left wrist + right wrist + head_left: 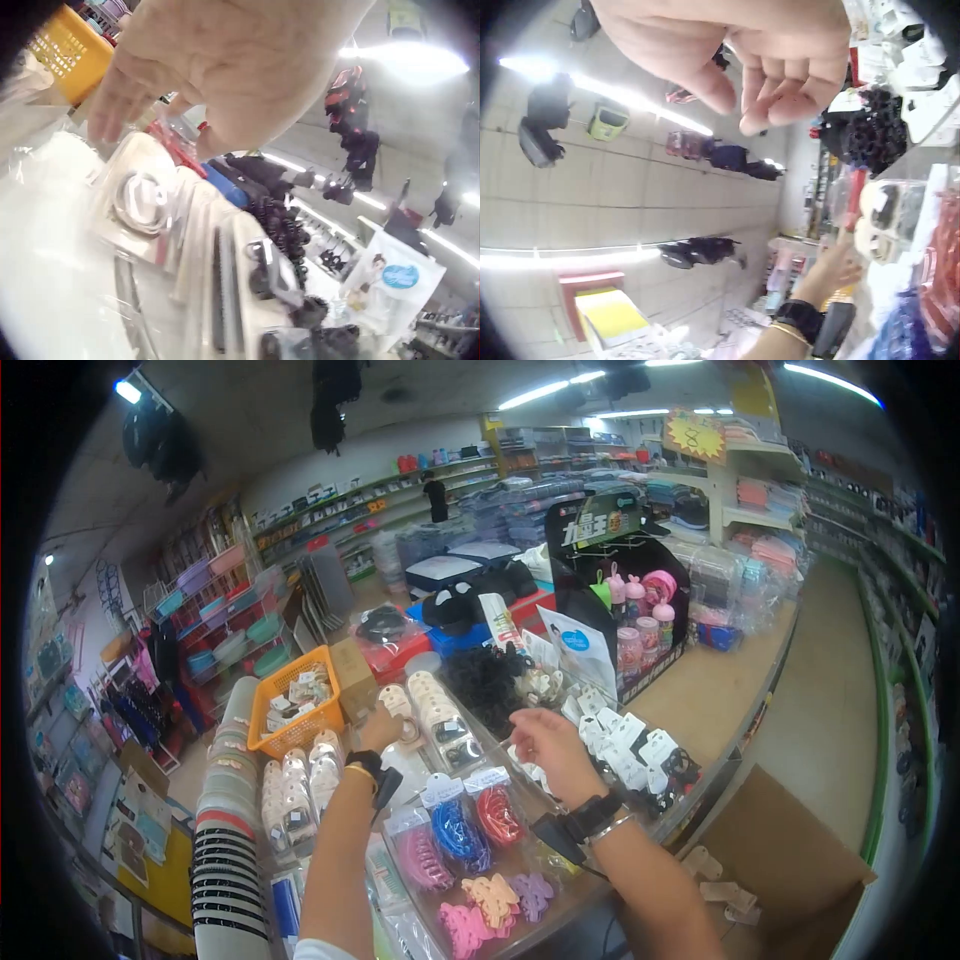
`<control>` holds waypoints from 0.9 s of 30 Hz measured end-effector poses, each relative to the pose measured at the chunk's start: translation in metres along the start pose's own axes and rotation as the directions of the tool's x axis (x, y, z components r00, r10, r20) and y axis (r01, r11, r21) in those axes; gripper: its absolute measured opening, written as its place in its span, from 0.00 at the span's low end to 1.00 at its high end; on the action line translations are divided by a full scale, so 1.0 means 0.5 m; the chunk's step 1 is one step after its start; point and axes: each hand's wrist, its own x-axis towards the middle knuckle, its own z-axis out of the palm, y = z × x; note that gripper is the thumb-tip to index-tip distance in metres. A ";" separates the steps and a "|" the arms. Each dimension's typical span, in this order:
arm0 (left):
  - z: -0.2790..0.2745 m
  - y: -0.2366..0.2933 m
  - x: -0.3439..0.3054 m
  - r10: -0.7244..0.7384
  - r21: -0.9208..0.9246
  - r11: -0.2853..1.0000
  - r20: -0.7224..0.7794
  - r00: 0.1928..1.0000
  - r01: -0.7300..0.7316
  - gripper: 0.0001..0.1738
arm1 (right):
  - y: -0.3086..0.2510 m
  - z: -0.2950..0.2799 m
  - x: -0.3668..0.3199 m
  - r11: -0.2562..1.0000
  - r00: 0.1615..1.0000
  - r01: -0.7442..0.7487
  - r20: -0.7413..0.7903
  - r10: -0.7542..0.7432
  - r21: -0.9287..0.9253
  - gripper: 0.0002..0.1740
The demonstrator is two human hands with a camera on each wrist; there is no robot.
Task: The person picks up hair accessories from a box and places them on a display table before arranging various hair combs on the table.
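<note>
My left hand (380,728) is at the left side of a row of carded hair ties (430,695) in a clear tray. In the left wrist view its fingertips are right at the top edge of a cream card (135,225) with a pale hair tie, thumb apart from the fingers. My right hand (555,748) hovers with loosely bent fingers, holding nothing, between black scrunchies (485,685) and white-carded accessories (620,740). Below lie bagged hair claws in blue (460,832), red (498,813) and pink (424,858).
An orange basket (333,705) of carded items stands beyond my left hand, beside a cardboard box (353,672). A roll of headbands (225,810) runs along the left. A black display stand (575,565) rises at the back; an open carton (790,860) is on the right.
</note>
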 end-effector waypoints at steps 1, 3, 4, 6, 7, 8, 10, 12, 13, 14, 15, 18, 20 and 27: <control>-0.024 0.007 -0.013 0.107 0.024 0.994 -0.077 0.991 -0.105 0.34 | -0.027 0.002 -0.013 0.995 1.000 0.024 -0.019 -0.022 0.095 0.08; -0.091 0.050 -0.067 0.273 -0.014 0.961 -0.126 0.954 -0.277 0.26 | -0.090 -0.006 -0.055 0.971 0.997 0.075 0.012 -0.080 0.229 0.09; -0.126 0.082 -0.102 0.333 -0.089 0.936 -0.099 0.938 -0.341 0.23 | -0.129 -0.017 -0.091 0.964 0.983 0.147 0.078 -0.168 0.223 0.10; -0.173 0.137 -0.174 0.493 -0.168 0.846 -0.114 0.862 -0.506 0.21 | -0.203 -0.054 -0.175 0.954 0.943 0.264 0.168 -0.286 0.142 0.10; -0.199 0.176 -0.225 0.561 -0.185 0.805 -0.069 0.825 -0.563 0.19 | -0.227 -0.086 -0.220 0.940 0.924 0.341 0.171 -0.341 0.030 0.10; -0.197 0.182 -0.257 0.642 -0.171 0.742 -0.098 0.760 -0.648 0.19 | -0.241 -0.125 -0.266 0.912 0.908 0.399 0.175 -0.380 -0.091 0.10; -0.222 0.246 -0.374 0.604 -0.250 0.779 0.057 0.795 -0.575 0.18 | -0.247 -0.208 -0.352 0.871 0.908 0.415 0.055 -0.416 -0.261 0.10; -0.206 0.248 -0.439 0.775 -0.094 0.631 0.089 0.625 -0.770 0.19 | -0.225 -0.326 -0.425 0.876 0.930 0.210 -0.187 -0.316 -0.434 0.10; -0.194 0.252 -0.468 0.836 -0.061 0.545 0.120 0.536 -0.836 0.19 | -0.194 -0.407 -0.455 0.877 0.913 0.180 -0.257 -0.318 -0.446 0.10; -0.191 0.276 -0.503 0.884 -0.024 0.453 0.140 0.446 -0.891 0.20 | -0.156 -0.483 -0.496 0.879 0.873 0.060 -0.402 -0.275 -0.472 0.10; -0.195 0.298 -0.545 0.866 -0.089 0.468 0.243 0.436 -0.879 0.22 | -0.110 -0.563 -0.543 0.877 0.814 -0.057 -0.531 -0.236 -0.477 0.11; -0.183 0.367 -0.616 0.856 -0.261 0.404 0.445 0.262 -0.877 0.26 | 0.069 -0.791 -0.709 0.618 0.569 -0.489 -0.762 -0.309 -0.616 0.20; -0.166 0.383 -0.642 0.819 -0.287 0.392 0.542 0.189 -0.874 0.31 | 0.161 -0.862 -0.814 0.415 0.398 -0.794 -0.896 -0.198 -0.444 0.27; -0.117 0.441 -0.703 0.597 -0.039 0.419 0.764 0.243 -0.907 0.37 | 0.419 -0.950 -0.954 0.362 -0.030 -0.930 -0.996 0.082 0.058 0.44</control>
